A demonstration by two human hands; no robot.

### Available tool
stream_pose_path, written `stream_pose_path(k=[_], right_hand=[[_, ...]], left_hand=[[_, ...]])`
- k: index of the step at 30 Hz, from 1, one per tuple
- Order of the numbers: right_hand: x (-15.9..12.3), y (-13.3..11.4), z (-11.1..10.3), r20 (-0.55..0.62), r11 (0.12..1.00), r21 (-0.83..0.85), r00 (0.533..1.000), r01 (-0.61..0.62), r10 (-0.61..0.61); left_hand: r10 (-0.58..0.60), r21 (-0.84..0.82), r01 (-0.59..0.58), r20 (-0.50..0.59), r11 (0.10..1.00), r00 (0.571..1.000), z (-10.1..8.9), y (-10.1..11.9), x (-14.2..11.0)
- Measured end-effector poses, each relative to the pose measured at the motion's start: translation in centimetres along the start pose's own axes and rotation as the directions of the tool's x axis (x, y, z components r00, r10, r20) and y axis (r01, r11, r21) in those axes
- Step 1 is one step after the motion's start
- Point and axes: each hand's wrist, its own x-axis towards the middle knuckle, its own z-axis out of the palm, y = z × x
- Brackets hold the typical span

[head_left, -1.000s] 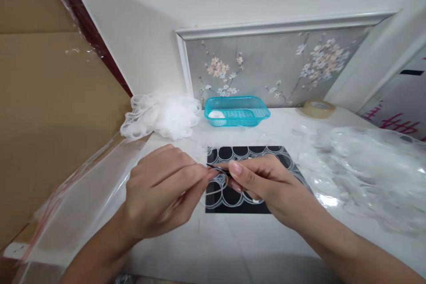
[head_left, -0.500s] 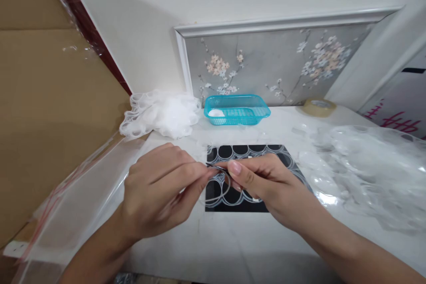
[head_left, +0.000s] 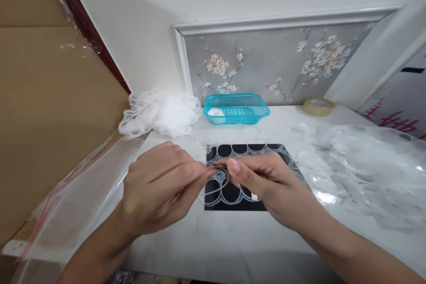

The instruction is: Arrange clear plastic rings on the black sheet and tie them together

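My left hand (head_left: 163, 188) is closed, thumb and forefinger pinching one end of a thin, flexible cord-like loop (head_left: 228, 179). From the other side, the thumb and forefinger of my right hand (head_left: 262, 175) pinch the same loop. Its upper strand looks dark and the curve hanging below looks pale and see-through. Fingertips hide where the ends run. Beneath both hands lies a black sheet (head_left: 233, 205) covered with pale ring outlines; the hands are above it, and I cannot tell whether those rings are printed or loose.
Behind stands a blue plastic basket (head_left: 262, 113) with a white round item (head_left: 215, 113) inside. A heap of white translucent rings (head_left: 163, 113) sits left of it. Clear plastic packs (head_left: 369, 173) spread at right, below a tape roll (head_left: 318, 107). Clear bags (head_left: 89, 199) and cardboard (head_left: 56, 111) border the left.
Both hands stay almost in place, still pinching. The small curve of the loop by my right fingertips has shifted shape slightly.
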Motion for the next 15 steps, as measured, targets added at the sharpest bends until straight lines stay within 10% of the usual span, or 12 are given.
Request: stream_pose_path(k=[15], right_hand=[[-0.39,-0.25,0.18,0.064,0.995,0.087,0.997,-0.052,0.046]], left_hand=[[0.007,-0.031,-0.01,-0.068,0.999,0.998,-0.67,0.49,-0.73]])
